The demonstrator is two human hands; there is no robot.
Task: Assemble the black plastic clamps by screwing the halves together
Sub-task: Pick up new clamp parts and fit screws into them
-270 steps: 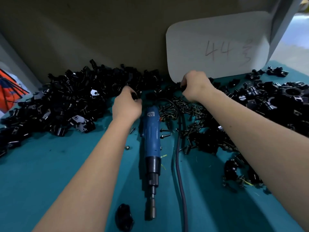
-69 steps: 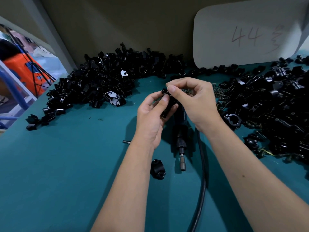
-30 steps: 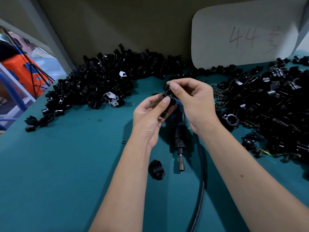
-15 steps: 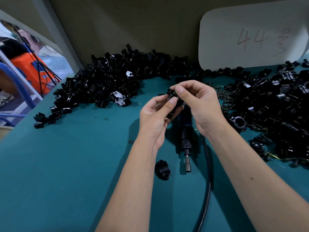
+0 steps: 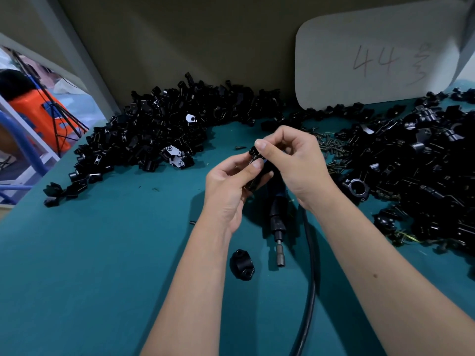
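Observation:
Above the teal table point(image 5: 102, 253), my left hand point(image 5: 228, 186) grips a black clamp part point(image 5: 255, 179) from below, thumb on its side. My right hand point(image 5: 293, 160) pinches the part's upper end point(image 5: 254, 151) between thumb and forefinger; whether it holds a screw there is hidden. One loose clamp half point(image 5: 241, 264) lies near my left forearm. The electric screwdriver point(image 5: 277, 222) lies under my hands, bit toward me, its black cable point(image 5: 309, 278) running to the near edge.
A large heap of black clamp halves point(image 5: 159, 134) fills the back left. Another heap of clamp parts point(image 5: 416, 165) covers the right side. Loose screws point(image 5: 331, 150) lie behind my right hand. A white card marked 44 point(image 5: 375, 60) leans on the back wall.
Since nine seconds ago both hands came back from the piles and met over the screwdriver. In the last second they hold the same part with only small finger shifts.

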